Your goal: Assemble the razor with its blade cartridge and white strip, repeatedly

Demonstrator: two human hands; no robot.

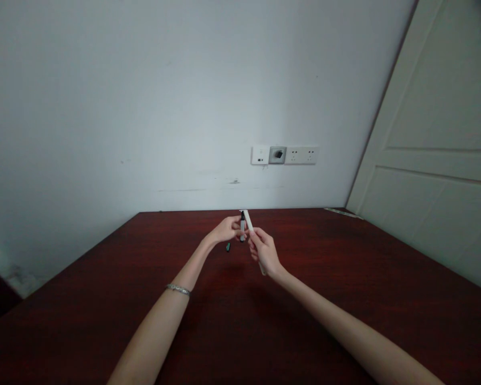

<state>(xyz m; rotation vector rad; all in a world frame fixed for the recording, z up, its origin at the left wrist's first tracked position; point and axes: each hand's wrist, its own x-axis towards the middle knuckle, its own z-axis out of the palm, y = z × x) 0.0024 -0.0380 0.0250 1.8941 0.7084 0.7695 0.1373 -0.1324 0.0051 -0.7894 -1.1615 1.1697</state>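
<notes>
Above the dark red table (224,310), my left hand (225,230) grips a short, upright grey-and-black tube (242,230) between its fingers. The tube is pale grey along its middle and black at both ends. My right hand (265,251) is closed around a long, thin white stick (248,220), which tilts up and to the left. The stick's lower end pokes out below the palm. Its upper end is right beside the tube's black top; I cannot tell whether they touch. A small green-and-black piece (228,247) lies on the table just below my left hand.
Behind the table is a pale wall with a row of switches and sockets (300,155). A white panelled door (433,155) stands at the right. A thin pale strip (342,213) lies along the table's back right edge.
</notes>
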